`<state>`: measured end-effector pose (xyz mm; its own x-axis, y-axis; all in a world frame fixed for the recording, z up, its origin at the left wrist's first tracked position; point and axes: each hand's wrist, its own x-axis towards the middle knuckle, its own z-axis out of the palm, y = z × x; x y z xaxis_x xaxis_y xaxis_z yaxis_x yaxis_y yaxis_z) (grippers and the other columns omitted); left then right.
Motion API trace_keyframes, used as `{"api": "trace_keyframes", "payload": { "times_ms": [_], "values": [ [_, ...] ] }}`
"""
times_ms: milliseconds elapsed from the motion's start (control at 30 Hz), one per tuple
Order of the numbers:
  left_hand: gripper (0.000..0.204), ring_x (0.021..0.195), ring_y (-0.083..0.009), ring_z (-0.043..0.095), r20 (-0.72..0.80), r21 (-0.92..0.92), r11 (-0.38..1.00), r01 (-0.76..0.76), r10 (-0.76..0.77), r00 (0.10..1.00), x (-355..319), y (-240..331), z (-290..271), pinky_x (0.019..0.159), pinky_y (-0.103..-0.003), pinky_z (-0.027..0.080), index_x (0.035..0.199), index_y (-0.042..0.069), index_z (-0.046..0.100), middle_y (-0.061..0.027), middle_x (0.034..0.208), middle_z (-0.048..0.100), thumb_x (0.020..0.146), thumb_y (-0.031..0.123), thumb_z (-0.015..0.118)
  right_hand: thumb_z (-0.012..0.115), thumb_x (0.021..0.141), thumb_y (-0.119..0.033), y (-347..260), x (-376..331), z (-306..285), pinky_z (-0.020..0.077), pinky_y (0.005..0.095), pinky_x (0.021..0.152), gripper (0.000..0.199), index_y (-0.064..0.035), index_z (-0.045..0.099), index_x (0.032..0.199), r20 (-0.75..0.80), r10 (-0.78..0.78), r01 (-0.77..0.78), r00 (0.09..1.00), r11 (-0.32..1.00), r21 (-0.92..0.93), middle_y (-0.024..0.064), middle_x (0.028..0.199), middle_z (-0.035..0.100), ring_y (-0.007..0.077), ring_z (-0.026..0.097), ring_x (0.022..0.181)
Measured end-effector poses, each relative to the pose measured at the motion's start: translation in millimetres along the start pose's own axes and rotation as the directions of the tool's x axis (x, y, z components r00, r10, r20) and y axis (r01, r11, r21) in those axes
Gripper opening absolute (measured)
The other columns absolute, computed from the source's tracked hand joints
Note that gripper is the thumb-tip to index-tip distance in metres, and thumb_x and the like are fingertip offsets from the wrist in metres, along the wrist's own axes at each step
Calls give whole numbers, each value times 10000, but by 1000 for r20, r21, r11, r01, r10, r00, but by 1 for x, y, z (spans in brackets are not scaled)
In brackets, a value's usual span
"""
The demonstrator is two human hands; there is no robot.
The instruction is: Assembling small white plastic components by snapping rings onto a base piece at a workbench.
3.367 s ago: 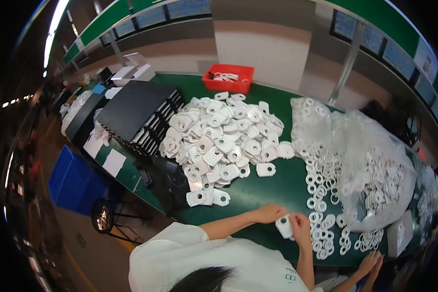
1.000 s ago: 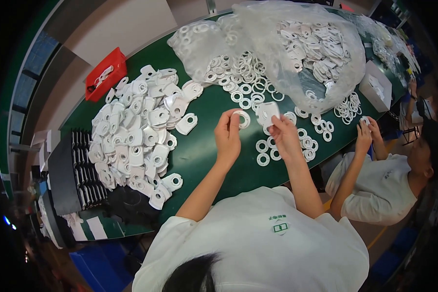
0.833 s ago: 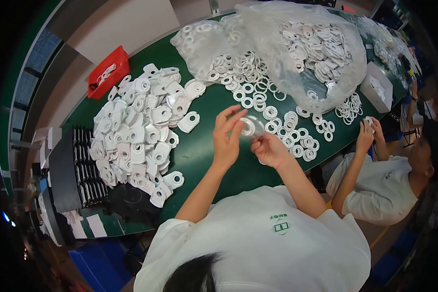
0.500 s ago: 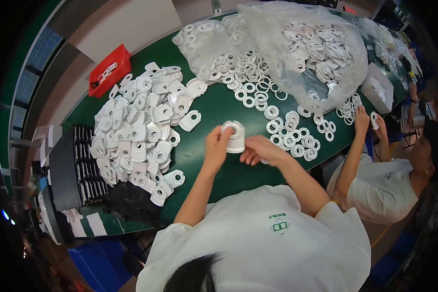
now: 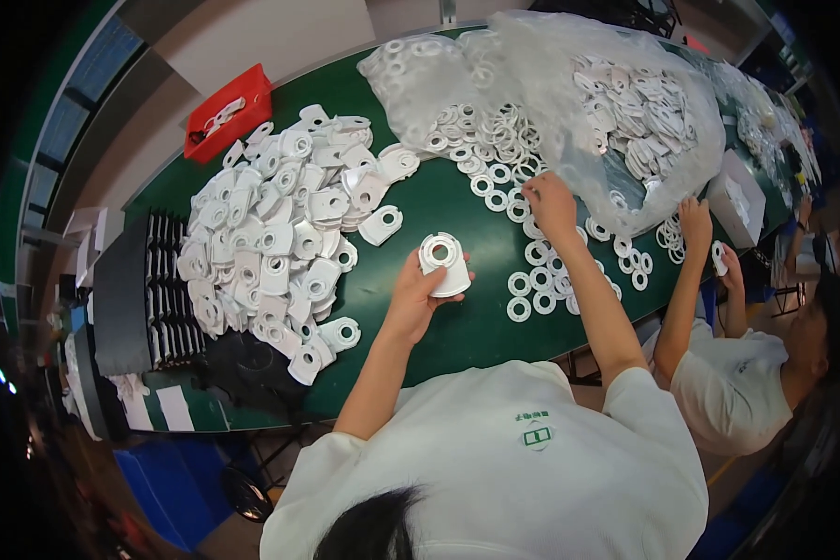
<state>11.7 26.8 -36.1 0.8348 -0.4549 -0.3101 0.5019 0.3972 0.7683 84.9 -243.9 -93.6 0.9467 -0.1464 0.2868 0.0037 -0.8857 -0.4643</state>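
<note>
My left hand (image 5: 414, 301) grips a white plastic plate (image 5: 452, 280), rounded at one end with a ring-shaped opening, thumb on its face and fingers behind. Farther right, my right hand (image 5: 554, 207) is over the loose white rings (image 5: 497, 200), its fingers bent together at the tips. Whether a ring is between those fingertips is too small to tell. To the left of the held plate lies a large heap of similar white plates (image 5: 275, 238). More flat rings (image 5: 542, 280) are spread on the table below my right forearm.
Clear plastic bags (image 5: 518, 98) with white parts lie along the back of the green table (image 5: 420, 359). A red bin (image 5: 229, 112) is at the far left, black stacked trays (image 5: 126, 308) at the left. At right, a co-worker's hands (image 5: 695, 224) are near a white box (image 5: 735, 198).
My right hand has left the plate and moved up and right to the rings. My left hand still holds the plate, now turned with its ring opening more toward view.
</note>
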Motion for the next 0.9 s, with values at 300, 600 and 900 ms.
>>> {"api": "trace_keyframes", "payload": {
  "times_ms": [300, 600, 900],
  "values": [
    [539, 984, -273, 630, 74, 97, 995, -35, 28, 997, 4, 4, 19, 702, -290, 551, 1348, 52, 300, -168, 1199, 552, 843, -2, 477, 623, 867, -116, -105, -38, -63, 463, 221, 639, 144, 14, 659, 917, 412, -53, -357, 910, 405, 841, 21, 793, 648, 81, 583, 703],
    [525, 967, -280, 641, 75, 80, 997, -16, 10, 997, -3, 11, 22, 646, -268, 533, 1349, 37, 324, -149, 1184, 559, 844, 15, 466, 657, 813, -137, -110, -49, -58, 475, 228, 640, 180, 29, 669, 881, 397, -35, -299, 917, 599, 743, 67, 772, 667, 104, 615, 673],
    [429, 880, -218, 666, 55, 149, 986, -73, 65, 996, -5, 9, 18, 527, -227, 469, 1309, 39, 390, -112, 1116, 598, 900, 115, 495, 681, 799, -145, -121, -58, -60, 451, 217, 592, 173, 5, 678, 885, 339, 15, -266, 941, 652, 710, 52, 783, 653, 80, 587, 650]
  ]
}}
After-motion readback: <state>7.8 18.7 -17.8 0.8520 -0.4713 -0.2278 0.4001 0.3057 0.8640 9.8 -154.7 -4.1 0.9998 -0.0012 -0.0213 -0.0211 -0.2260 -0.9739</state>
